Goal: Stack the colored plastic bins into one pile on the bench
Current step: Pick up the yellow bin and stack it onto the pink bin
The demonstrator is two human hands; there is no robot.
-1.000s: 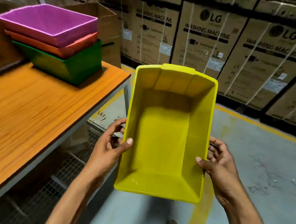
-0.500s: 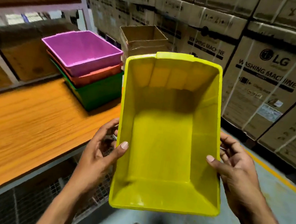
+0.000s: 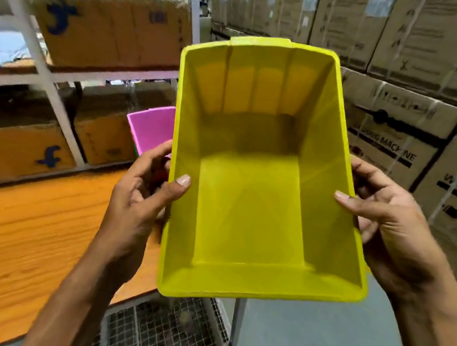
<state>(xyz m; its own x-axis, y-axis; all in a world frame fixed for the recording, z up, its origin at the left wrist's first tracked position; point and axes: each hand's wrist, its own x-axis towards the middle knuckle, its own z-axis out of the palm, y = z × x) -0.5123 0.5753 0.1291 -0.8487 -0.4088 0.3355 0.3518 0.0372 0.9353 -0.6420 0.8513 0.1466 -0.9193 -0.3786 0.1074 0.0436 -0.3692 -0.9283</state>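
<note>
- We hold the yellow bin [image 3: 259,195] in the air with both hands, open side up and toward us, its far end tipped a little higher than its near end
- The pile it belongs on sits behind it on the bench [image 3: 11,231]; only a corner of the purple bin [image 3: 150,127] shows past the yellow wall, and what lies beneath it is hidden — a sliver of green at its lower edge may be another bin, though the blur makes that hard to say
- To do this step well, we judge that the yellow bin should be carried over the purple one, levelled, and turned so its long sides run the same way as the pile's before we lower it
- We would bring it straight down so the tapered base finds the opening below — a skewed entry would likely jam on a rim or push the pile along the wood
- Our left hand [image 3: 138,203] is closed on the left wall, thumb hooked inside over the rim and fingers curled on the outside
- Our right hand [image 3: 385,230] grips the right wall the same way, thumb laid inside and fingers wrapped behind
- Both forearms reach up from below, wrists bent slightly inward, so the bin is squeezed between the palms
</note>
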